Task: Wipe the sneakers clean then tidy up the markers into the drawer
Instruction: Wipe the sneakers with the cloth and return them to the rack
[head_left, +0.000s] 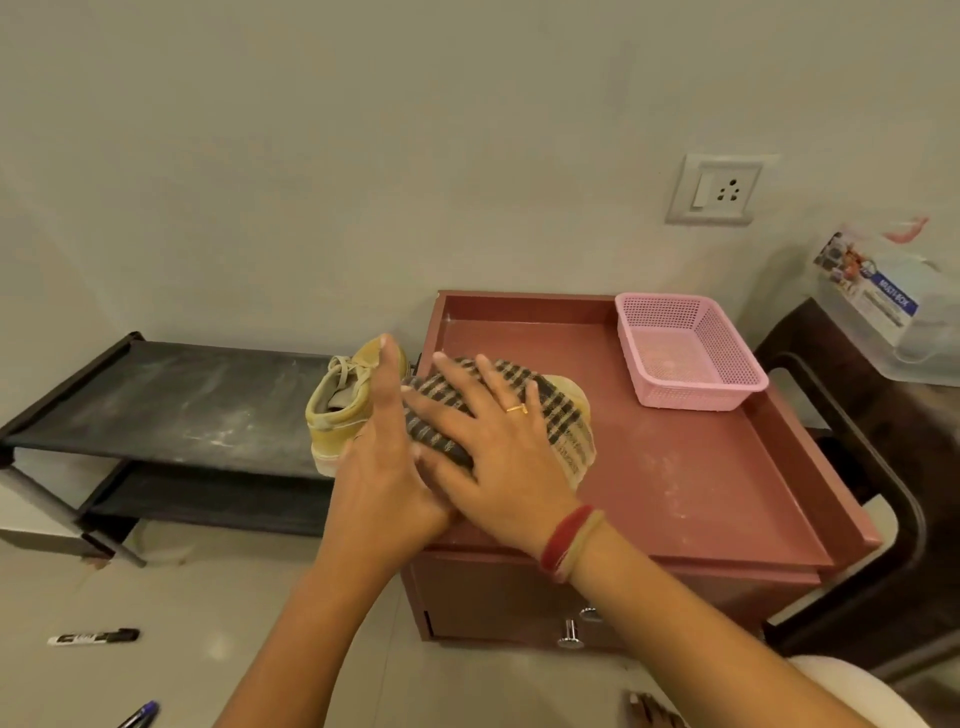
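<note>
Head view: the tan suede lace-up sneaker (337, 410) lies on the raised-edge top of the reddish-brown wooden cabinet (675, 483), its heel hanging past the left edge. The left hand (379, 457) braces it with straight fingers laid against the laces and side, gripping nothing. The right hand (498, 452) lies flat and spread, pressing the brown-and-cream checked cloth (563, 415) onto the toe, fingers not curled round it.

To wipe well, keep the left palm firm so the shoe cannot slide off the edge. Use short strokes along the suede from toe to heel, then fold the cloth to a fresh face for the pale sole rim.

A black-and-white marker (93, 637) and a blue-capped marker (141, 714) lie on the floor, well apart from the cabinet's closed drawer (493, 597).
</note>
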